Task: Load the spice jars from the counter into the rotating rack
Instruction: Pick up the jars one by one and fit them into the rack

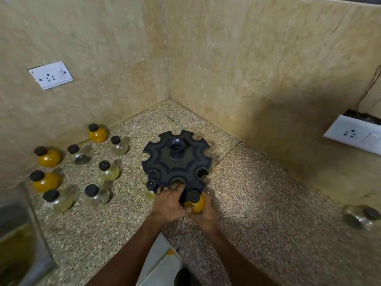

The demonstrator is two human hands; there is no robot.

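Speckled granite counter [257, 203], set into a corner of beige tiled walls. Standing on it near the middle, a black rotating rack [176, 162] with notched rim. To the left, eight round spice jars with black caps, upright and apart: three filled yellow [97, 134] [48, 157] [44, 181], five nearly clear [118, 145] [79, 154] [108, 171] [97, 196] [57, 200]. Another clear jar [150, 190] just beside the rack's near-left edge. Far right, one more clear jar [361, 218], tipped on its side. At the left edge, a steel sink [12, 234].
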